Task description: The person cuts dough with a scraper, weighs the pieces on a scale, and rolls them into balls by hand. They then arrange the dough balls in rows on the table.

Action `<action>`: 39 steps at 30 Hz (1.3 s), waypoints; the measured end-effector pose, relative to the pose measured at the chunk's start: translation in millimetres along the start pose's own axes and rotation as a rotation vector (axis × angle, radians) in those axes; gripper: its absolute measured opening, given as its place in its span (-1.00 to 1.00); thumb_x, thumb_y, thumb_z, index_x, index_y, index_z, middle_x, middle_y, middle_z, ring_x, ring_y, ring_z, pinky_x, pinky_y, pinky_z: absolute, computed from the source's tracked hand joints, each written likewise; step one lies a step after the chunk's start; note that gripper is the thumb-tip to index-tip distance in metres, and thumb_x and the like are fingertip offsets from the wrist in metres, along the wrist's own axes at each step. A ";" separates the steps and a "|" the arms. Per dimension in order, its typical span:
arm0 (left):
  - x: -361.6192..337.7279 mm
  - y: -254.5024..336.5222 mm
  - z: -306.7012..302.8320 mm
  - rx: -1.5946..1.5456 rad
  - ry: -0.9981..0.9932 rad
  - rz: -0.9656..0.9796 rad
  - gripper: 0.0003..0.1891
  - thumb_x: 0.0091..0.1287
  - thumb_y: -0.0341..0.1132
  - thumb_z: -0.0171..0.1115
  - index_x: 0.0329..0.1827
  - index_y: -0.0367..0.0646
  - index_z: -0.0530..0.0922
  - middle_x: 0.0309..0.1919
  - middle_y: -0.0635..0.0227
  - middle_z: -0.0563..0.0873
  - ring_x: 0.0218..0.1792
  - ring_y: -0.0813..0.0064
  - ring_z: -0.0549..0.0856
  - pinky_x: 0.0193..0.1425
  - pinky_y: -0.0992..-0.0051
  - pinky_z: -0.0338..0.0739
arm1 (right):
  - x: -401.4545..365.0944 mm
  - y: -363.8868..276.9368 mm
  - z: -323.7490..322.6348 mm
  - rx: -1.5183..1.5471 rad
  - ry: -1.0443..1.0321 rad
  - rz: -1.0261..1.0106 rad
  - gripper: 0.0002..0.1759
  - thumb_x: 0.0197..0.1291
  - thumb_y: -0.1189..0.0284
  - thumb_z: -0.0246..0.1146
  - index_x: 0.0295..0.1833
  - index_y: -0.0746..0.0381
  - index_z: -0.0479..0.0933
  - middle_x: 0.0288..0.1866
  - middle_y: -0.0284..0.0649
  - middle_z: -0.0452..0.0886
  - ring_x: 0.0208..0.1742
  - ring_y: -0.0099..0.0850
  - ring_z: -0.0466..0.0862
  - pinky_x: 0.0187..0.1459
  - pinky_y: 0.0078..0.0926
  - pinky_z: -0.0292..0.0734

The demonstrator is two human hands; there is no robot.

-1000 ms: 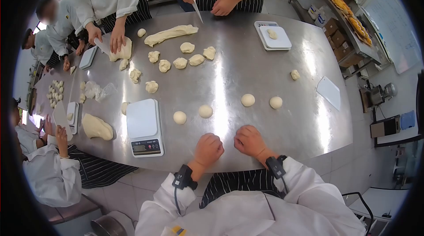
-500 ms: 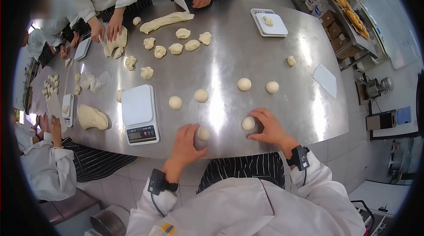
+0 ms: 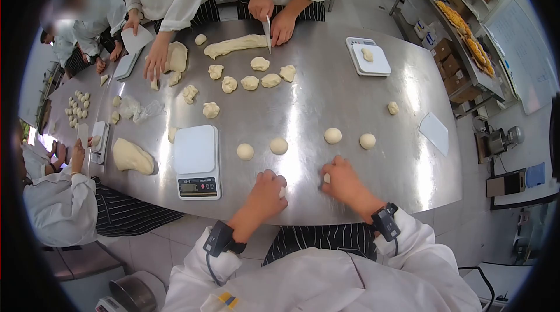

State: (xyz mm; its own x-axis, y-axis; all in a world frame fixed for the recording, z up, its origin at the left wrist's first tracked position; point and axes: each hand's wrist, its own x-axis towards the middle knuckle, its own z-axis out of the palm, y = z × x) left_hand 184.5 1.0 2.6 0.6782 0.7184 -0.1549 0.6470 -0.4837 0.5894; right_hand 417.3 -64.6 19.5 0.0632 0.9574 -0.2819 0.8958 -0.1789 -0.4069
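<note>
On the steel table [image 3: 379, 180], near its front edge, my left hand [image 3: 266, 195] curls over a dough ball [image 3: 282, 192] that peeks out at its right side. To the right, my right hand [image 3: 343, 182] is cupped round another dough ball [image 3: 326, 178], mostly hidden by the fingers. Just beyond my hands lie smooth round dough balls: two ahead of my left hand [image 3: 279, 146] and two ahead of my right [image 3: 333, 136]. A white digital scale [image 3: 197, 157] stands left of my left hand, its plate bare.
Rough dough pieces [image 3: 249, 82] lie farther back. Co-workers stand across the table, one with a scraper [image 3: 268, 35] at a long dough strip [image 3: 233, 46]. Another scale [image 3: 367, 56] holds a dough piece. A white scraper [image 3: 434, 133] lies right; a large dough lump [image 3: 133, 157] left.
Both hands have closed over their dough balls, which show less now. The view has shifted, so the table sits lower. Across the table, a co-worker's scraper has lifted away from the dough.
</note>
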 end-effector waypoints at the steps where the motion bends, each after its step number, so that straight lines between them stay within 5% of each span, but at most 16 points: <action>1: 3.7 2.9 -13.6 0.006 0.004 -0.005 -0.66 -0.02 -0.41 0.36 -0.12 -0.16 0.59 -0.07 0.10 0.51 0.03 0.02 0.48 0.15 0.21 0.47 | 10.6 -6.1 -16.0 0.044 0.041 -0.043 -0.60 -0.11 0.44 0.40 -0.05 0.16 0.63 0.02 -0.07 0.48 0.08 -0.02 0.48 0.12 -0.18 0.50; 3: 21.2 4.1 -48.3 -0.090 0.221 0.046 -0.64 -0.05 -0.39 0.37 -0.13 -0.17 0.60 -0.09 0.09 0.51 -0.01 0.03 0.51 0.13 0.22 0.47 | 37.3 -15.9 -40.1 0.099 0.080 -0.088 -0.60 -0.11 0.44 0.40 -0.04 0.18 0.63 0.02 -0.07 0.49 0.08 -0.03 0.48 0.10 -0.19 0.52; 6: 70.6 -15.1 -91.7 -0.007 0.289 0.021 -0.61 -0.07 -0.38 0.39 -0.10 -0.17 0.60 -0.11 0.08 0.52 -0.03 0.03 0.53 0.12 0.23 0.47 | 87.3 -30.3 -60.7 0.093 0.150 -0.195 -0.62 -0.08 0.47 0.38 -0.04 0.19 0.63 0.04 -0.07 0.48 0.09 -0.04 0.49 0.12 -0.20 0.52; 12: 142.5 -78.0 -80.4 0.172 0.019 -0.056 -0.53 -0.10 -0.35 0.40 -0.03 -0.16 0.59 -0.07 0.07 0.53 0.04 0.02 0.53 0.15 0.20 0.46 | 152.9 -28.2 -11.0 -0.111 -0.081 -0.120 -0.58 -0.03 0.53 0.31 0.04 0.16 0.60 0.09 0.00 0.44 0.18 0.01 0.44 0.08 -0.17 0.58; 15: 134.8 -74.4 -89.5 0.173 -0.016 -0.089 -0.43 -0.08 -0.31 0.41 0.10 -0.12 0.54 -0.01 0.03 0.53 0.08 0.00 0.53 0.21 0.20 0.45 | 141.0 -39.9 -22.5 -0.036 -0.011 -0.064 -0.52 -0.05 0.47 0.35 0.10 0.17 0.57 0.12 -0.03 0.44 0.19 0.00 0.44 0.13 -0.13 0.55; 18: 116.5 -85.1 -124.3 0.083 0.119 -0.017 -0.36 -0.04 -0.24 0.42 0.20 -0.08 0.47 0.07 0.03 0.50 0.13 -0.04 0.49 0.24 0.15 0.45 | 138.3 -45.5 -54.3 0.001 0.057 -0.111 -0.44 -0.05 0.39 0.38 0.16 0.17 0.54 0.15 -0.07 0.45 0.20 -0.04 0.45 0.17 -0.14 0.51; 21: 120.3 -134.4 -155.0 0.167 0.333 -0.250 -0.36 0.00 -0.22 0.40 0.24 -0.05 0.46 0.09 0.04 0.50 0.13 -0.06 0.49 0.23 0.14 0.47 | 159.9 -32.9 -55.5 0.114 0.167 -0.188 -0.43 -0.04 0.35 0.40 0.18 0.15 0.54 0.18 -0.12 0.46 0.22 -0.09 0.45 0.19 -0.18 0.48; 23: 129.2 -145.4 -162.1 0.231 0.240 -0.404 -0.46 0.04 -0.29 0.37 0.16 -0.08 0.51 0.06 0.03 0.52 0.09 -0.06 0.52 0.17 0.16 0.50 | 164.0 -38.5 -60.7 0.173 0.189 -0.175 -0.45 -0.02 0.34 0.38 0.18 0.13 0.54 0.17 -0.15 0.47 0.24 -0.12 0.44 0.21 -0.24 0.47; 27: 147.6 -164.1 -155.0 0.301 0.062 -0.356 -0.56 0.04 -0.35 0.35 0.05 -0.15 0.56 -0.02 0.04 0.56 0.03 0.02 0.57 0.12 0.14 0.50 | 192.1 -54.4 -54.6 0.139 0.249 -0.181 -0.46 0.01 0.38 0.37 0.19 0.16 0.52 0.17 -0.12 0.49 0.22 -0.09 0.48 0.22 -0.22 0.45; 30: 136.3 -163.9 -156.2 0.169 0.180 -0.327 -0.66 0.05 -0.42 0.31 -0.06 -0.18 0.57 -0.04 0.02 0.55 0.00 0.04 0.58 0.06 0.16 0.52 | 255.4 -59.6 -37.5 -0.025 0.284 -0.249 -0.47 0.05 0.42 0.34 0.21 0.15 0.50 0.19 -0.10 0.49 0.21 -0.06 0.51 0.19 -0.20 0.46; 32: 106.0 -132.2 -164.4 -0.030 0.597 -0.084 -0.67 0.06 -0.46 0.29 -0.06 -0.18 0.53 -0.09 0.04 0.57 -0.06 0.04 0.60 0.04 0.17 0.52 | 288.9 -64.6 -35.0 -0.096 0.328 -0.268 -0.48 0.07 0.42 0.33 0.21 0.13 0.50 0.23 -0.12 0.48 0.21 -0.07 0.52 0.17 -0.19 0.48; 34: 69.1 -100.2 -161.8 -0.167 0.717 -0.069 -0.66 0.03 -0.55 0.22 -0.08 -0.18 0.52 -0.23 0.21 0.59 -0.18 0.27 0.62 -0.05 0.37 0.53 | 303.5 -69.2 -32.0 -0.185 0.148 -0.202 -0.61 0.10 0.39 0.33 0.09 0.11 0.58 0.10 -0.14 0.58 0.07 -0.10 0.61 0.10 -0.17 0.53; 36: 25.7 -77.2 -132.5 -0.705 0.482 -0.248 -0.64 0.03 -0.59 0.16 -0.06 -0.13 0.52 -0.19 0.35 0.58 -0.17 0.46 0.58 -0.05 0.44 0.51 | 303.5 -69.0 -38.0 -0.134 0.185 -0.235 -0.66 0.12 0.39 0.33 0.05 0.13 0.59 0.04 -0.12 0.60 0.04 -0.11 0.63 0.07 -0.16 0.53; 39: -20.3 -55.9 -72.8 -0.901 0.284 -0.202 -0.61 0.02 -0.62 0.11 -0.05 -0.11 0.53 -0.15 0.37 0.60 -0.06 0.51 0.56 0.05 0.47 0.47 | 248.8 -57.9 -52.7 0.269 0.435 -0.374 -0.76 0.17 0.39 0.33 -0.05 0.22 0.60 -0.12 -0.08 0.65 -0.09 -0.12 0.65 -0.07 -0.25 0.54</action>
State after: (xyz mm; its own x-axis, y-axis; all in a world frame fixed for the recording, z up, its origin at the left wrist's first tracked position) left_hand 109.2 49.8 30.5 0.3970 0.8974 -0.1925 0.1521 0.1425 0.9780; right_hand 404.4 195.9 18.7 -0.0094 0.9607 0.2775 0.7536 0.1892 -0.6296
